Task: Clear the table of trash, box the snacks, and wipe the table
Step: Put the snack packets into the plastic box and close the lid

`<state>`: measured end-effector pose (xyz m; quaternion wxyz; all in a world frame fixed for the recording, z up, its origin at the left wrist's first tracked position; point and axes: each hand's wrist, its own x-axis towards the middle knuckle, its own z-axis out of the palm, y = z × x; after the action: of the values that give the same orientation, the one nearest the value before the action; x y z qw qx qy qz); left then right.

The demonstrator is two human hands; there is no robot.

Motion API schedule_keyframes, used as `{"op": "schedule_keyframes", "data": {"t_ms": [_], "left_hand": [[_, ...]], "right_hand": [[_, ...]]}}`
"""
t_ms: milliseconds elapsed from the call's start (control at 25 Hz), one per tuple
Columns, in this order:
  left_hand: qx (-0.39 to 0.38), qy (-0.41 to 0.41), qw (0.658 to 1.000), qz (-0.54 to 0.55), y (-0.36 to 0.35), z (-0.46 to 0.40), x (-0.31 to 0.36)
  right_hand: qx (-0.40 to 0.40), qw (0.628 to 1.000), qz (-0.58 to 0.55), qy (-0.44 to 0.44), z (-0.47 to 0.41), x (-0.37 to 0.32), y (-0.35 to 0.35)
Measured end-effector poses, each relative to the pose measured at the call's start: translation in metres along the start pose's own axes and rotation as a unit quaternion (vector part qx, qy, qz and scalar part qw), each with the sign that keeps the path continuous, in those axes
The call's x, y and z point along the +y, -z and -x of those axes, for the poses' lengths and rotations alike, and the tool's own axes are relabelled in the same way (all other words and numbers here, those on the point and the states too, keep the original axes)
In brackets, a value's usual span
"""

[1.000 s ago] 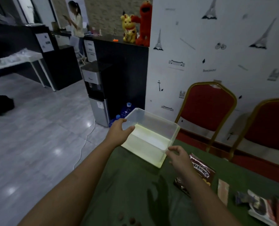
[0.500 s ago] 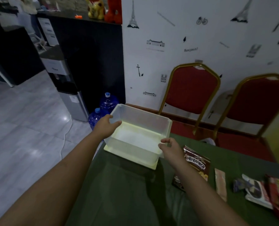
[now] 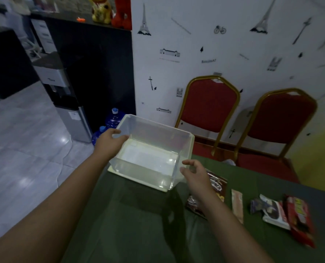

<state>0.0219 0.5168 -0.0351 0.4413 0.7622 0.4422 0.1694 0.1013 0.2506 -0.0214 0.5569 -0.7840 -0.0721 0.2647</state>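
Head view: the clear plastic box (image 3: 150,152) is set on its cream lid at the far left corner of the green tabletop (image 3: 131,224), overhanging the edge slightly. The left hand (image 3: 109,142) is clasped over the box's left rim. The right hand (image 3: 195,174) is held just beside the right corner, fingers (image 3: 188,162) loosely spread. Snack packets (image 3: 279,211) are laid to the right; open cloth is left in front. Half a second earlier, the right hand was gripping the box.

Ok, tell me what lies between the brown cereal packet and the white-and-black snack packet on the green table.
In the head view, one thin pale wrapped bar lies between the brown cereal packet and the white-and-black snack packet.
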Motion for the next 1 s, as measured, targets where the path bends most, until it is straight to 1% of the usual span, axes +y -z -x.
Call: {"op": "schedule_keyframes", "data": {"t_ms": [160,360,520,640,800,1000], "left_hand": [[-0.010,-0.024,0.999,0.029,-0.013,0.066,0.019],[-0.055,-0.012,0.996,0.063,-0.047,0.176,0.033],[-0.091,-0.008,0.992,0.088,-0.085,0.270,0.042],[-0.117,-0.003,0.988,0.102,-0.115,0.333,0.040],[-0.123,0.011,0.987,0.104,-0.144,0.380,0.023],[-0.121,0.036,0.985,0.118,-0.155,0.420,0.006]], "right_hand": [[0.002,1.000,-0.013,0.017,0.038,0.019,0.060],[0.020,0.999,-0.008,0.035,0.104,0.054,0.144],[0.029,0.999,-0.019,0.019,0.164,0.093,0.215],[0.052,0.998,-0.025,0.000,0.204,0.127,0.260],[0.048,0.998,-0.027,-0.027,0.241,0.160,0.294],[0.042,0.999,-0.011,-0.024,0.267,0.186,0.306]]}}
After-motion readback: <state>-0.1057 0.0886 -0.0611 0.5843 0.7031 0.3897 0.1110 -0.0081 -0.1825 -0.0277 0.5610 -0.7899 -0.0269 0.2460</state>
